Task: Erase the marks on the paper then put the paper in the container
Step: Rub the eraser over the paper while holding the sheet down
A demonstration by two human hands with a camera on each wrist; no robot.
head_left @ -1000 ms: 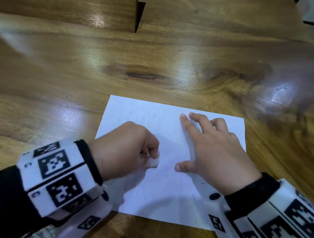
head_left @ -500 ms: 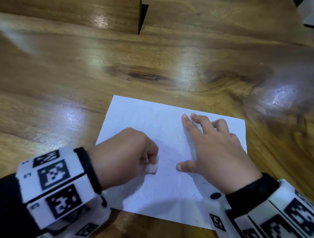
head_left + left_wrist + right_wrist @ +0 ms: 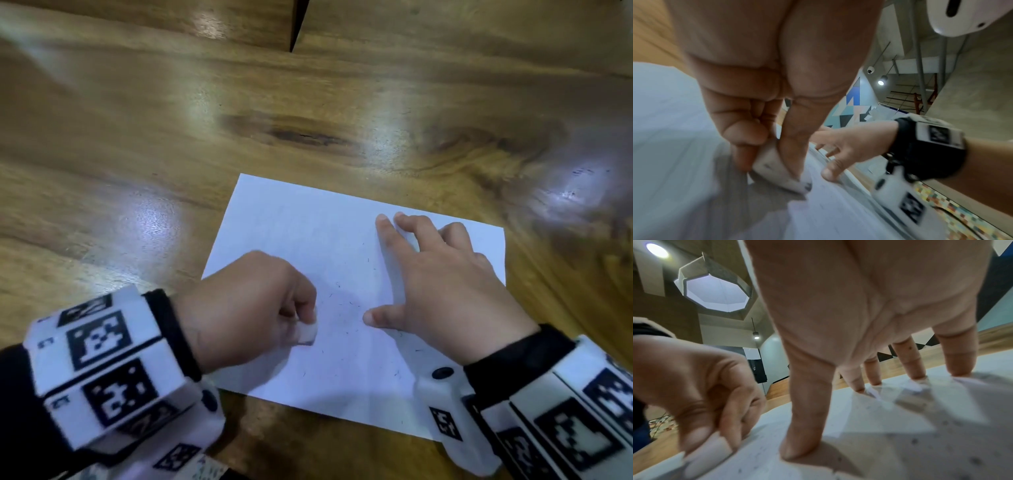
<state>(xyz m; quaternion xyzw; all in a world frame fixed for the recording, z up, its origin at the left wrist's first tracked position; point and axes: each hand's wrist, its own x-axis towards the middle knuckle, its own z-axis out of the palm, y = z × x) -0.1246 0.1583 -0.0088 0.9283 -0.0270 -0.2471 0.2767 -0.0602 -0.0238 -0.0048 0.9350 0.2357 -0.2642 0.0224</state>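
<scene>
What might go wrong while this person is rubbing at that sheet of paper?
The left hand pinches a small white eraser down on the paper, while the right hand pins only the sheet's right side with spread fingers; a hard stroke could crease or tear the unpinned left part. Dark crumbs lie scattered between the hands, and rubbing over them might smear the paper.

The right hand (image 3: 869, 313) stands with spread fingertips (image 3: 960, 368) and thumb on the paper (image 3: 900, 443). Beside it, the left hand (image 3: 701, 386) pinches a white eraser (image 3: 705, 457) against the sheet, which is flecked with dark crumbs.
</scene>
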